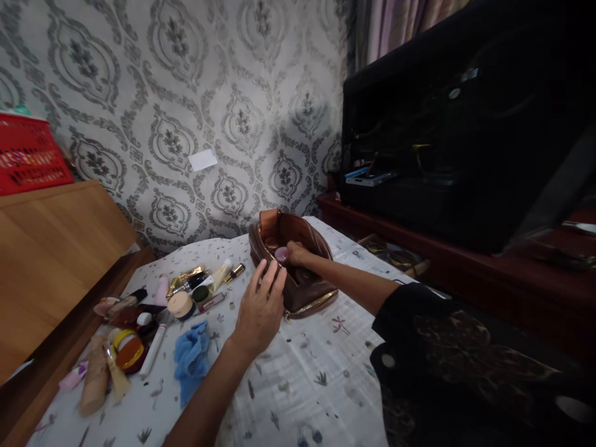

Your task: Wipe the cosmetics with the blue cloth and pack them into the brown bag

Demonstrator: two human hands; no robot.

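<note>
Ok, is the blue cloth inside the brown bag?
No, the blue cloth lies on the patterned sheet, out in the open and apart from the brown bag.

Bag (311, 292): smooth brown leather look; zip (316, 303): shiny gold metal; blue cloth (190, 360): rough, matt.

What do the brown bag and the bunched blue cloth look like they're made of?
Brown open bag with gold-coloured zip: probably leather or imitation leather, smooth with a soft sheen; the zip's glint suggests metal.

Crumpled blue cloth: likely a soft towelling or microfibre fabric, matt, judging by its fuzzy-looking folds, though the weave is too blurred to tell.
</note>
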